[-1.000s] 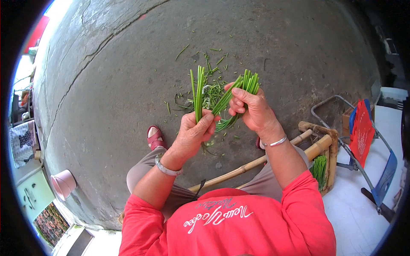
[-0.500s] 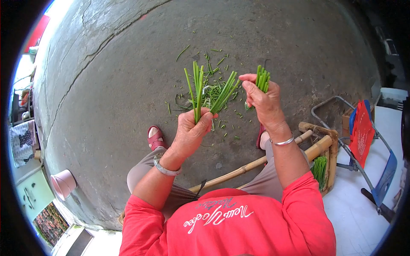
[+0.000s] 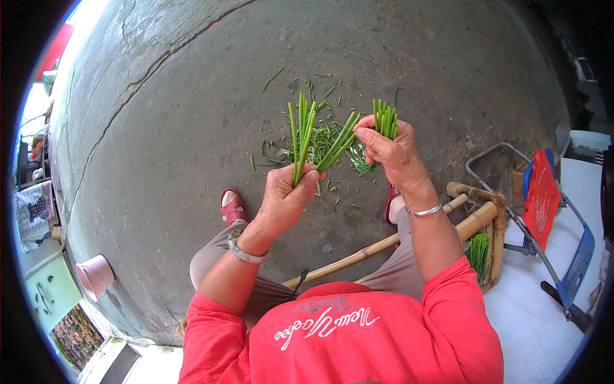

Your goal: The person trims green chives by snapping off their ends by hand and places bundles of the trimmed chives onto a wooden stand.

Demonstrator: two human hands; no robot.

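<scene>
My left hand is closed around the lower part of some green chive stems. They fan out in two groups, one upright and one leaning right. My right hand grips a bunch of chive stems, cut ends up, while pale bud tips hang below the palm. Its thumb and forefinger meet at the tip of the right-leaning stems from my left hand. On the floor beneath and beyond both hands lies a pile of chopped green bits.
A bamboo chair or frame stands at my right, with more green stems beside it. Farther right is a metal-framed folding chair with a red bag. A pink bucket sits at left on the cracked concrete floor.
My right hand has moved slightly left, its bunch now more upright and the bud tips more exposed. The stems in my left hand have shifted a little to the right.
</scene>
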